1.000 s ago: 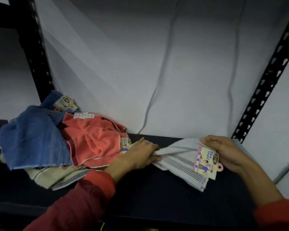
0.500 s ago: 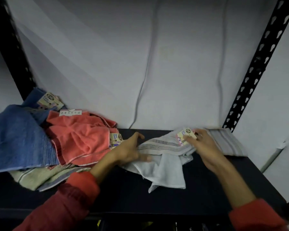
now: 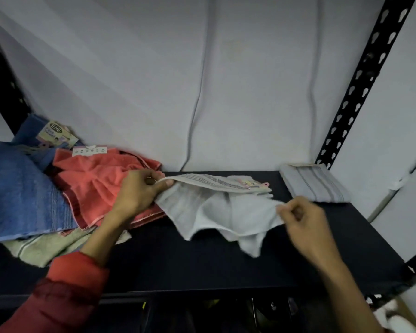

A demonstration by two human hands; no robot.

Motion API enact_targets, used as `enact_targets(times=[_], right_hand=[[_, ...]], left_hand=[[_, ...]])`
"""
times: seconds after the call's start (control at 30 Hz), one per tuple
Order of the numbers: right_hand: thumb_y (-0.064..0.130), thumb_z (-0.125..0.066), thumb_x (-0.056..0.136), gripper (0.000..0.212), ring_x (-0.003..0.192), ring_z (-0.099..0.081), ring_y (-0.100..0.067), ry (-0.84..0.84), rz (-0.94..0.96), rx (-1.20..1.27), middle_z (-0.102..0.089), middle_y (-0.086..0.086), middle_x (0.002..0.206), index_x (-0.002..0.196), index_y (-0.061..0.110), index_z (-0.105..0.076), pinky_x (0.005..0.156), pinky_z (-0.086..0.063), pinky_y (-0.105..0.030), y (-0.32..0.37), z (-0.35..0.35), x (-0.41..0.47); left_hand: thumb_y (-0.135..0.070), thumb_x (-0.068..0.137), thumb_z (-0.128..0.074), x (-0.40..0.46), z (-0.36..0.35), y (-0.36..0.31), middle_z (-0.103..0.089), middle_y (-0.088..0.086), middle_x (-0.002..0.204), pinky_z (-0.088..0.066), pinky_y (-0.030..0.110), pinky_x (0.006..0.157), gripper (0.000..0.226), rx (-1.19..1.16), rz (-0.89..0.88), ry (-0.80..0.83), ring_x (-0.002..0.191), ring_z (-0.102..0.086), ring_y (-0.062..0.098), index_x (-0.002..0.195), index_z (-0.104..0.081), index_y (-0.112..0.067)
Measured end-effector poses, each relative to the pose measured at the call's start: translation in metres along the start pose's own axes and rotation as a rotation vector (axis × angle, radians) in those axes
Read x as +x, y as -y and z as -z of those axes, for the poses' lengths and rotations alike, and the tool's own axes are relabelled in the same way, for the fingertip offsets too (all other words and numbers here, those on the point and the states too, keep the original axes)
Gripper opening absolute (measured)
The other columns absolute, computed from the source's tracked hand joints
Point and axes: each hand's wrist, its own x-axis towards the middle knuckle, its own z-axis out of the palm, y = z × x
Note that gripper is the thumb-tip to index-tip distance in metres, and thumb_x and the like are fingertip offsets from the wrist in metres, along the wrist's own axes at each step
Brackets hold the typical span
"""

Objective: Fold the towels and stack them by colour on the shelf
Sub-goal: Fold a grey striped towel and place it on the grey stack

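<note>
A pale grey towel (image 3: 216, 210) is held spread above the dark shelf (image 3: 202, 265) between two hands. Its left corner is pinched by the left hand (image 3: 139, 193), thumb and curled fingers closed on the striped hem, and its right edge is pinched by the right hand (image 3: 303, 219), fingertips drawn together on the cloth. The towel sags between the two grips, and its lower corners hang down to the shelf surface. A paper label (image 3: 250, 183) is seen on the striped band along the towel's far edge. At the back right corner of the shelf, beside the perforated black upright (image 3: 360, 75), a folded grey towel (image 3: 315, 183) with dark stripes is laid flat, well apart from the held one. On the left side of the shelf an unfolded heap is piled: a coral towel (image 3: 99, 183) lies just behind the left hand, a blue towel (image 3: 17, 191) is draped to its left and partly over it, and a cream towel (image 3: 46, 246) is trapped beneath both. A printed tag (image 3: 55, 135) is seen on top of the blue cloth near the back. Red sleeves (image 3: 65, 292) are worn on both arms. A white wall (image 3: 154, 80) with two thin cables is seen behind the shelf.
</note>
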Motion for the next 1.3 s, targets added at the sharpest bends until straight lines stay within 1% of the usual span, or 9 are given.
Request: enact_targets(times=[0.1,0.2,0.33,0.43,0.53,0.73,0.93,1.1,1.3], right_hand=[[0.023,-0.067,0.094,0.020,0.069,-0.062,-0.029,-0.129,0.010,0.041,-0.065,-0.010,0.073,0.079,0.013,-0.057,0.063,-0.048,-0.037,0.004,0.027,0.021],[0.021,-0.068,0.093,0.012,0.072,-0.063,-0.023,-0.115,0.016,-0.074,-0.067,-0.006,0.079,0.087,0.015,-0.059,0.058,-0.044,-0.029,0.001,0.036,0.029],[0.011,-0.075,0.087,0.027,0.093,-0.072,-0.021,0.209,-0.100,0.196,-0.075,-0.004,0.097,0.110,0.021,-0.063,0.076,-0.056,-0.030,-0.002,0.043,0.009],[0.004,-0.077,0.081,0.062,0.113,-0.068,-0.014,0.541,-0.080,0.422,-0.072,0.000,0.120,0.134,0.025,-0.052,0.094,-0.055,-0.030,0.003,0.048,-0.021],[-0.006,-0.077,0.081,0.064,0.126,-0.058,-0.006,0.636,0.027,0.311,-0.066,0.007,0.132,0.133,0.021,-0.052,0.101,-0.047,-0.020,-0.001,0.035,-0.044],[0.001,-0.073,0.087,0.024,0.127,-0.053,0.003,0.347,0.299,-0.032,-0.055,0.015,0.136,0.104,0.019,-0.075,0.105,-0.044,-0.020,-0.015,0.016,-0.051],[0.006,-0.064,0.095,0.026,0.071,-0.064,-0.004,0.087,0.407,-0.168,-0.065,0.016,0.079,0.112,0.022,-0.075,0.065,-0.045,-0.011,-0.018,0.054,-0.043],[0.040,-0.080,0.081,0.029,0.075,-0.062,-0.009,0.501,0.121,-0.187,-0.064,0.012,0.093,0.105,0.041,-0.064,0.068,-0.050,-0.022,-0.008,0.049,-0.046],[-0.003,-0.064,0.090,0.031,0.073,-0.060,-0.009,0.228,0.343,-0.127,-0.062,0.009,0.084,0.096,0.025,-0.076,0.068,-0.044,-0.021,-0.013,0.047,-0.041]], left_hand=[[-0.026,0.084,-0.082,0.007,0.011,0.001,-0.066,-0.006,0.060,-0.040,0.013,0.047,0.023,-0.091,0.063,-0.062,0.045,-0.051,-0.004,0.080,-0.073,-0.005],[-0.014,0.088,-0.077,0.001,0.013,-0.005,-0.074,0.010,0.080,-0.053,0.016,0.056,0.015,-0.302,0.145,0.021,0.066,-0.066,0.007,0.090,-0.075,0.001],[-0.006,0.093,-0.069,-0.014,0.009,-0.020,-0.075,0.023,0.103,-0.060,0.035,0.085,0.017,-0.499,0.186,0.176,0.092,-0.070,0.029,0.107,-0.072,0.002],[-0.010,0.092,-0.071,-0.024,-0.001,-0.037,-0.075,0.020,0.090,-0.061,0.025,0.072,0.020,-0.509,0.146,0.137,0.081,-0.069,0.024,0.104,-0.070,0.005],[-0.013,0.092,-0.074,-0.044,-0.031,-0.060,-0.072,0.007,0.074,-0.053,0.021,0.064,0.012,-0.429,0.030,0.135,0.067,-0.065,0.010,0.092,-0.068,-0.002],[-0.028,0.094,-0.072,-0.084,-0.114,-0.067,-0.076,-0.009,0.082,-0.047,0.008,0.068,0.012,-0.195,-0.128,0.344,0.075,-0.069,-0.005,0.087,-0.068,-0.020],[-0.030,0.101,-0.059,-0.072,-0.111,-0.036,-0.068,-0.010,0.083,-0.049,0.022,0.069,0.008,0.107,-0.354,0.447,0.078,-0.063,0.009,0.093,-0.056,-0.029],[-0.032,0.104,-0.054,-0.075,-0.110,-0.024,-0.064,-0.010,0.082,-0.046,0.023,0.067,0.007,0.063,-0.407,0.401,0.076,-0.061,0.012,0.098,-0.055,-0.028],[-0.035,0.103,-0.057,-0.065,-0.099,-0.014,-0.066,-0.008,0.077,-0.046,0.028,0.063,0.014,0.029,-0.366,0.348,0.069,-0.061,0.009,0.091,-0.059,-0.028]])
